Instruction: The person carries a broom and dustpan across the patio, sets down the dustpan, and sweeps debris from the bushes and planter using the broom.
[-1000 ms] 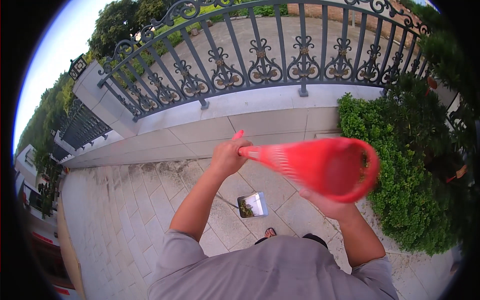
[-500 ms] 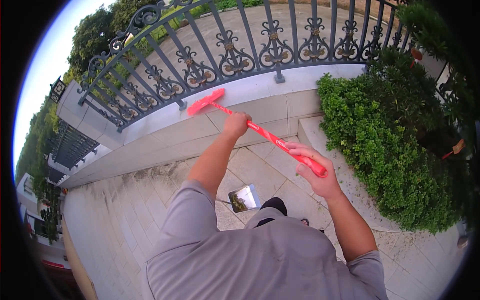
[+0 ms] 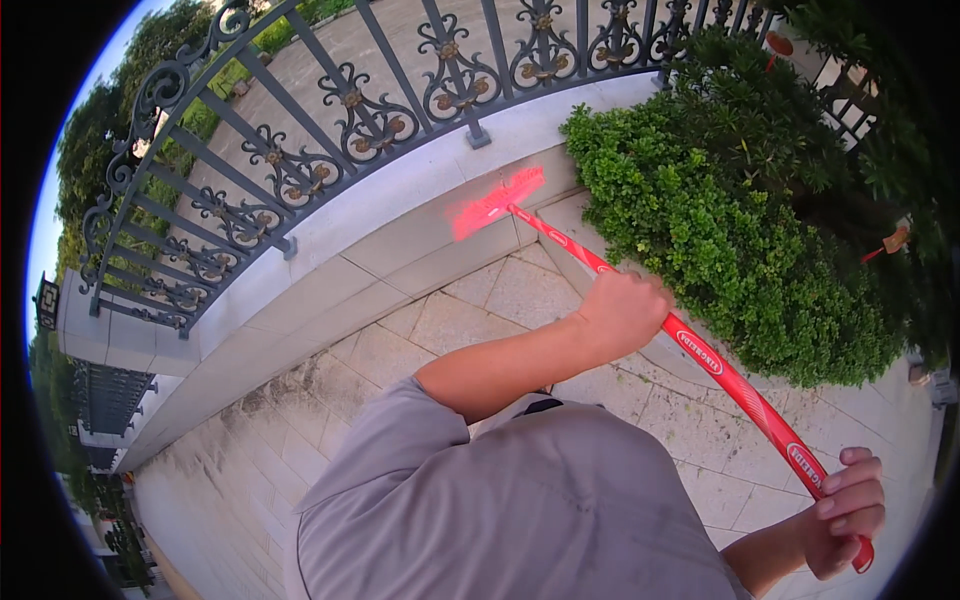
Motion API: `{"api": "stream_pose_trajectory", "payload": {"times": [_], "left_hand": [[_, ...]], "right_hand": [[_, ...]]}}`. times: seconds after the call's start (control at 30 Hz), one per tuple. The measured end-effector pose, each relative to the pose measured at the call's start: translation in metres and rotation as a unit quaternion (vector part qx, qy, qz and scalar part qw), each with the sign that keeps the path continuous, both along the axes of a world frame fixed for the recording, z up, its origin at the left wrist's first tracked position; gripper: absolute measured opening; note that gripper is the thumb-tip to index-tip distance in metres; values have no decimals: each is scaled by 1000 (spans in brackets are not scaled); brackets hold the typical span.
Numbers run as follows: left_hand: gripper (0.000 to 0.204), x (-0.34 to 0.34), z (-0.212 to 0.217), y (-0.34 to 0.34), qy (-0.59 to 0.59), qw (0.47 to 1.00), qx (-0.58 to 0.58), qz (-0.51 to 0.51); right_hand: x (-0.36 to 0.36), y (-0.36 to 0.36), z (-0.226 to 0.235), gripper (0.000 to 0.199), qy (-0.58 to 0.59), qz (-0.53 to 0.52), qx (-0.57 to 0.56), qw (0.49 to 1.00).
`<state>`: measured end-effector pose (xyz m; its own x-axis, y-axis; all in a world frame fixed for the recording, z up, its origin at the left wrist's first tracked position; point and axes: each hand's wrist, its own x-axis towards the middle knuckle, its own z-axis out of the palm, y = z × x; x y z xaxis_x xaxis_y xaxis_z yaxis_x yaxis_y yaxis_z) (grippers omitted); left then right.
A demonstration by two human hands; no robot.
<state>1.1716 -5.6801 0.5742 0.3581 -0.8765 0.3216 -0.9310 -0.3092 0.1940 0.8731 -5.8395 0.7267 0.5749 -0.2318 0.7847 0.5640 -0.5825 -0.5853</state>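
Blurred broom head, hidden feet and ground

The red broom head (image 3: 497,202) smeared into a blur against the low wall (image 3: 380,250), its bristles impossible to make out. The person's grey-shirted torso (image 3: 520,500) hid their feet and the paving beneath. The right hand (image 3: 845,510) covered the handle's end, and the bush (image 3: 740,200) concealed the wall's far corner.

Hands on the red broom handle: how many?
2. The left hand grips the red broom handle near its middle; the right hand holds the top end, at the lower right of the view. Neither hand is hidden.
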Motion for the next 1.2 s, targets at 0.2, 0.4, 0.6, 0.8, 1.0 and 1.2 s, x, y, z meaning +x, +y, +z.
{"api": "stream_pose_trajectory", "payload": {"times": [0.2, 0.4, 0.6, 0.8, 1.0, 1.2], "left_hand": [[29, 43, 16, 14, -14, 997, -78, 27], [28, 71, -21, -4, 27, 997, -12, -73], [24, 13, -60, -1, 87, 982, 21, -165], [22, 113, -193, -53, 153, 987, 50, -7], [23, 89, -236, -85, 153, 969, 179, -76], [12, -26, -183, -102, 184, 927, 214, -248]], "right_hand": [[22, 39, -13, 33, 18, 1, 94, 995], [48, 50, -15, 37, 83, -77, 57, 992], [4, 66, -11, 35, 55, -10, 177, 983], [135, 67, -147, 15, 150, -80, 222, 960], [124, 84, -199, 11, 205, -155, 319, 912], [37, 91, -98, 26, 293, -254, 232, 892]]}}
